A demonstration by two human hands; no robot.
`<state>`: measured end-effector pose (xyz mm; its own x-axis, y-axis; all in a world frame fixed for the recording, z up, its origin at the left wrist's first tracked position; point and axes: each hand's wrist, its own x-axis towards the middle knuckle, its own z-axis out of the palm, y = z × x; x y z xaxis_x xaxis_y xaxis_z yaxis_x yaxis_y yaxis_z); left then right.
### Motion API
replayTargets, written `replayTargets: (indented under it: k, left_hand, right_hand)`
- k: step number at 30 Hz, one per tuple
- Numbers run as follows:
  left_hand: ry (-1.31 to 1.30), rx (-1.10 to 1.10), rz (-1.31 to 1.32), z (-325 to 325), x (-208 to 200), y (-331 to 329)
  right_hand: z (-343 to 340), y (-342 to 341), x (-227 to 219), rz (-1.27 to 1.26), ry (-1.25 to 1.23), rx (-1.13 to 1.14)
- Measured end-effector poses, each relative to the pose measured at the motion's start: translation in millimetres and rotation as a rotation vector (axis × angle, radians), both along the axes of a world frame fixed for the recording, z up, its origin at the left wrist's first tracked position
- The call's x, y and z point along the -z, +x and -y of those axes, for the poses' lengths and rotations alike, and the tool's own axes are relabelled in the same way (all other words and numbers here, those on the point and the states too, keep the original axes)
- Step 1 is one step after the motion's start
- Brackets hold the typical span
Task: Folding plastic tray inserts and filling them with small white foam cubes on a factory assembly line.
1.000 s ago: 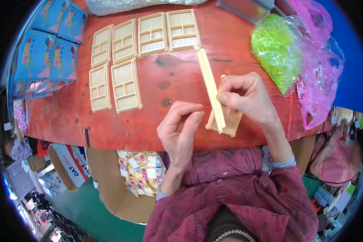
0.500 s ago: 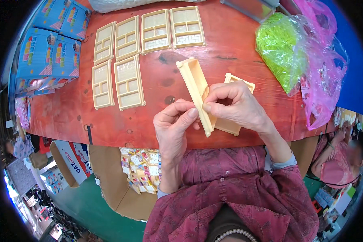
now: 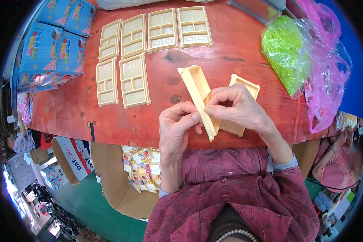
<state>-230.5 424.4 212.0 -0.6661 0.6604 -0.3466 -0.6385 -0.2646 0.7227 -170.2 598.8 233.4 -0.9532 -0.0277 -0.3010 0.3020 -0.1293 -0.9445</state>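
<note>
A cream plastic compartment tray [image 3: 197,90] is tilted up on its long side between my two hands. My left hand [image 3: 177,123] pinches its near left edge between thumb and fingers. My right hand [image 3: 236,105] is closed at the tray's inner side, thumb against the fingertips; whether a small piece sits in that pinch is hidden. Partly behind my right hand and the held tray, a second cream tray [image 3: 251,87] lies on the table. Several more such trays [image 3: 134,80] lie flat in two rows farther off to the left, divided into compartments.
Blue printed boxes [image 3: 48,52] are stacked at the table's left end. At the right lie a clear bag of bright green strips [image 3: 284,52] and a pink plastic bag [image 3: 326,86]. Below the red table's [image 3: 64,117] front edge, a cardboard box [image 3: 113,181] holds small packets [image 3: 143,167]. Another person [image 3: 339,161] sits at right.
The whole view has shifted slightly, moving the table things a little to the right. Both hands keep their hold around the tray, which looks tipped slightly more open.
</note>
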Motion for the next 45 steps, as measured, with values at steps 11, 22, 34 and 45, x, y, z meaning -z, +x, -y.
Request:
replayTargets:
  k: [11, 22, 34, 45]
  left_hand:
    - [-0.27, -0.124, -0.243, -5.4, -19.0, 11.9]
    - [-0.236, -0.194, -0.205, 26.3, -11.2, -8.5]
    - [-0.421, -0.128, -0.272, 33.1, 10.9, -60.2]
    - [-0.439, -0.159, -0.388, 22.5, -12.4, -43.7]
  right_hand:
    - [2.7, -7.8, -10.6, 0.053, 0.197, -0.032]
    - [-23.5, -2.7, -19.0, 0.1, 0.245, 0.174]
    - [-0.8, -28.4, 27.9, -0.164, 0.735, 0.182]
    - [30.3, -29.1, 5.5, -0.356, 0.553, 0.114]
